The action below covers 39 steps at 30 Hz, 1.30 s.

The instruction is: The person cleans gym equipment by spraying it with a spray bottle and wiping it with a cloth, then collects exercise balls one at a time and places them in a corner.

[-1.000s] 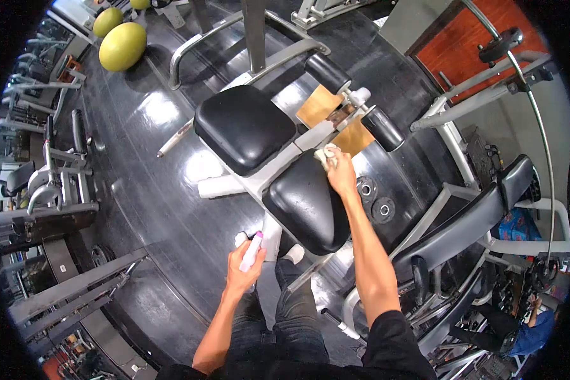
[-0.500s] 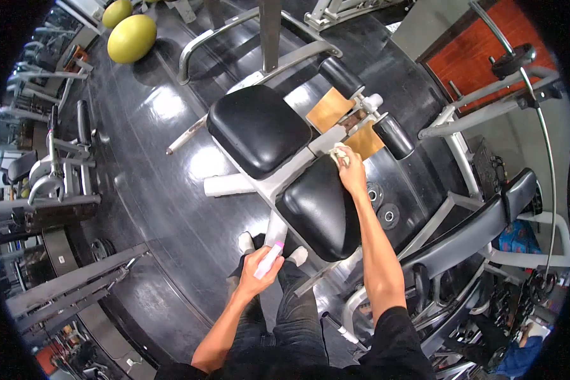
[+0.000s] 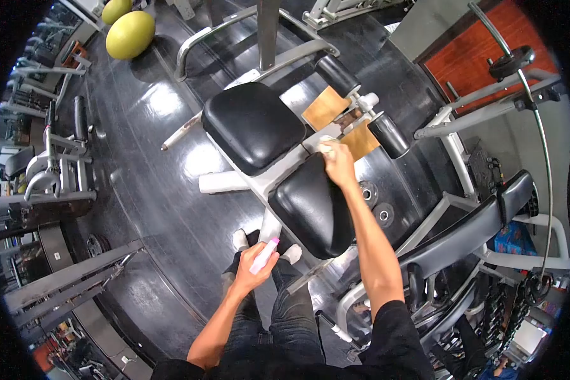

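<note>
My right hand [image 3: 339, 163] is closed on a pale cloth [image 3: 327, 144], mostly hidden by the fingers. It rests at the upper end of a black padded cushion [image 3: 313, 206], beside the grey metal frame [image 3: 291, 161] of an exercise bench. A second black cushion [image 3: 254, 126] sits on the frame's other side. Low in front of my body, my left hand [image 3: 254, 265] grips a slim whitish bottle [image 3: 263, 256] with a pink top. That bottle is held tilted, apart from the bench.
Black foam rollers [image 3: 387, 135] stick out at the bench's far end, near wooden boards [image 3: 326, 107]. Weight plates [image 3: 382, 215] lie on the dark floor to the right. Another padded bench [image 3: 465, 225] stands close on my right. Yellow exercise balls [image 3: 130, 35] are at upper left.
My right hand and the cloth have shifted slightly left and up, from the cushion's corner towards the metal frame. My left hand still holds the bottle, and the whole view has drifted a little.
</note>
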Each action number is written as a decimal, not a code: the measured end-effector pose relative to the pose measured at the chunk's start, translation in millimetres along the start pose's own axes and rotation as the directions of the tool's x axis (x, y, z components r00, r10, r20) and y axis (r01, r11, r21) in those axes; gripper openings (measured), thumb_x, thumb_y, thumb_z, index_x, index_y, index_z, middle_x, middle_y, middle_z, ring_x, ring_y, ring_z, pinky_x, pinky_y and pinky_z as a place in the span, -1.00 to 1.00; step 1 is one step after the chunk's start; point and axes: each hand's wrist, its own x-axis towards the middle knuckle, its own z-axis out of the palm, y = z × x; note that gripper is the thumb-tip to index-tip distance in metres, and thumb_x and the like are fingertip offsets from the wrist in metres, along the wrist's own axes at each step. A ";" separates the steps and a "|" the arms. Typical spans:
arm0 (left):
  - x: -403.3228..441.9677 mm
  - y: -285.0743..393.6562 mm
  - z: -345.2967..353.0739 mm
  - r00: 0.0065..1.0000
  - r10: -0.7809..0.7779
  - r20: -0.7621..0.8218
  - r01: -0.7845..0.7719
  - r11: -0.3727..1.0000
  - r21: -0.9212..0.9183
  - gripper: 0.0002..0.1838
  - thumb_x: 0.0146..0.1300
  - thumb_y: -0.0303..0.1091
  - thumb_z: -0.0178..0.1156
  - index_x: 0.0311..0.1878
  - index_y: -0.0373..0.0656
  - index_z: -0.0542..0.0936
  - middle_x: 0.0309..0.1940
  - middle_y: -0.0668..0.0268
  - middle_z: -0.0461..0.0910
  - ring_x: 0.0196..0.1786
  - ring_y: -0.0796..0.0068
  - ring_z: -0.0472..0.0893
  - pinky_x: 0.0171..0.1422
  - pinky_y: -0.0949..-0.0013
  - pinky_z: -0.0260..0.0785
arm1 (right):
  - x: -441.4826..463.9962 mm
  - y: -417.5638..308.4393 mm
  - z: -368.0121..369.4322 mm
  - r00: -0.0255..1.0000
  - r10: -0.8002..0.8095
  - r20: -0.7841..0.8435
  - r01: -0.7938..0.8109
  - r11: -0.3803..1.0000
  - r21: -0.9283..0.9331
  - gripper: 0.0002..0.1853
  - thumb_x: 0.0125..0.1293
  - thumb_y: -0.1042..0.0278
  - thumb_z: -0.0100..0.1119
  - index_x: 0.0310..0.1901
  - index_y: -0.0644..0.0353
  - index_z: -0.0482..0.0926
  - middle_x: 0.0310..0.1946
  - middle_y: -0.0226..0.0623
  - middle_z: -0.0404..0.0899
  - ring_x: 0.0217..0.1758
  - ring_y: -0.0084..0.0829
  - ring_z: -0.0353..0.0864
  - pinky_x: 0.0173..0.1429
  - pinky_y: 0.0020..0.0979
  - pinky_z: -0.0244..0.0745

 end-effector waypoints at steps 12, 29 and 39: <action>-29.2 -11.2 11.5 0.999 0.008 0.050 -0.009 1.000 0.018 -0.87 0.14 -0.46 0.28 -0.34 -0.30 0.54 -0.55 0.21 0.51 -0.54 0.42 0.49 -0.40 0.39 0.33 | -78.9 -32.8 -61.2 0.998 -0.058 0.013 0.058 0.997 -0.051 -0.68 0.09 0.57 0.14 -0.09 0.10 0.65 -0.18 -0.06 0.60 -0.02 -0.04 0.53 0.10 -0.21 0.42; -42.8 -17.6 35.0 0.995 -0.004 0.100 0.007 0.999 -0.032 -0.89 0.17 -0.46 0.28 -0.36 -0.26 0.54 -0.61 0.36 0.47 -0.55 0.65 0.40 -0.44 0.48 0.26 | -120.9 30.6 -71.6 0.948 0.262 -0.182 -0.235 0.959 0.157 -0.70 0.20 0.61 0.04 -0.04 0.16 0.59 -0.12 -0.04 0.56 0.02 -0.04 0.48 0.17 -0.18 0.34; -56.7 -27.3 36.9 0.997 -0.064 0.042 0.067 0.996 -0.066 -0.88 0.17 -0.45 0.29 -0.36 -0.25 0.54 -0.62 0.42 0.44 -0.56 0.69 0.36 -0.46 0.50 0.22 | -240.7 -89.1 -69.9 0.995 0.039 -0.087 -0.029 0.994 0.108 -0.56 -0.07 0.67 0.09 -0.08 0.09 0.60 -0.12 -0.04 0.44 0.04 -0.02 0.45 0.17 -0.18 0.36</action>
